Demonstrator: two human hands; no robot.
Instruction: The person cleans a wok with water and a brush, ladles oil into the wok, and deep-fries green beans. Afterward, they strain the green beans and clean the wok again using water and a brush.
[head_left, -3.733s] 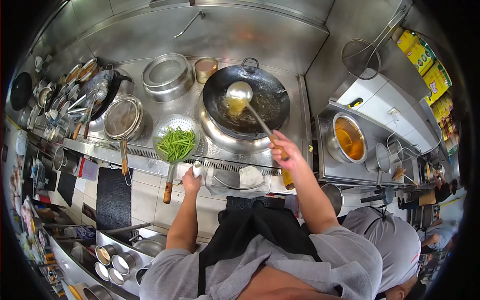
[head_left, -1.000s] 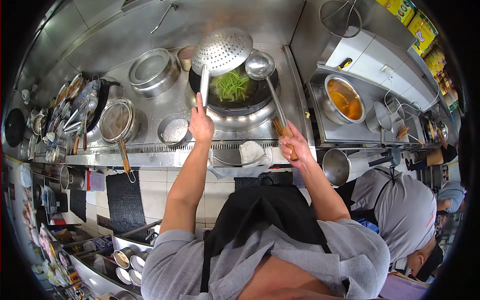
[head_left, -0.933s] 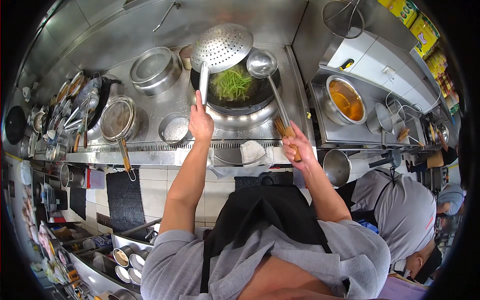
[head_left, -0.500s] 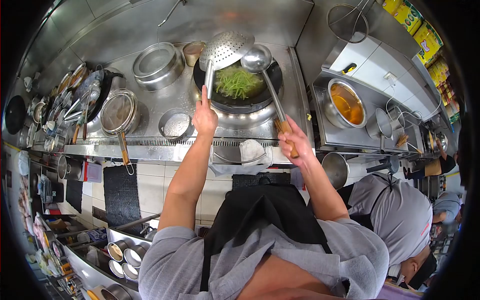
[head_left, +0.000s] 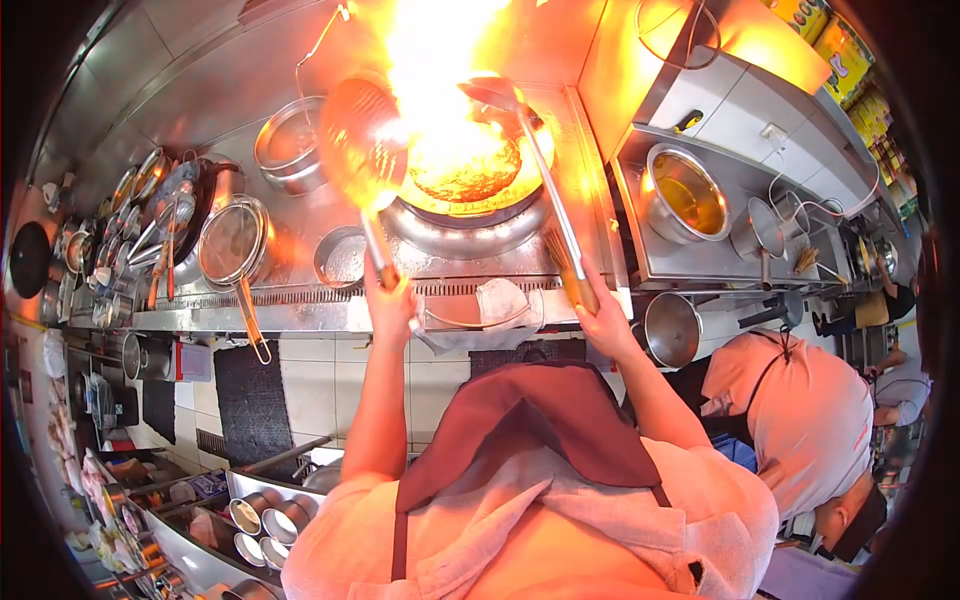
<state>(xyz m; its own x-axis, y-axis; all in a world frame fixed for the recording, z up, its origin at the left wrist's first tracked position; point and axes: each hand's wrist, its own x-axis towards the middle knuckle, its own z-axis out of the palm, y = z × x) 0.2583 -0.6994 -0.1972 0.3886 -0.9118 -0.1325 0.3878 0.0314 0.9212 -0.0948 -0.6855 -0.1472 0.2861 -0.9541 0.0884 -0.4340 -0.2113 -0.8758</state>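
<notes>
My left hand (head_left: 391, 302) is closed round the handle of a perforated skimmer (head_left: 362, 135), whose bowl is raised just left of the wok. My right hand (head_left: 603, 318) grips the wooden handle of a steel ladle (head_left: 547, 180); its bowl is over the wok's far right side. Tall bright flames (head_left: 440, 70) rise from the wok (head_left: 470, 208) and hide much of its inside. The food in it shows only as an orange-lit mass. A bristled brush (head_left: 558, 250) is close beside the ladle handle, partly hidden.
Left of the burner are a pot (head_left: 292, 150), a small round pan (head_left: 342, 256) and a mesh strainer (head_left: 233, 240). A bowl of amber liquid (head_left: 690, 195) stands on the right counter. A white cloth (head_left: 505, 300) hangs at the stove's front. A co-worker (head_left: 805, 420) bends at right.
Large flames have burst up from the wok, turning the scene orange. The skimmer has swung left and down, off the wok. My left hand has lowered; the ladle has shifted slightly left.
</notes>
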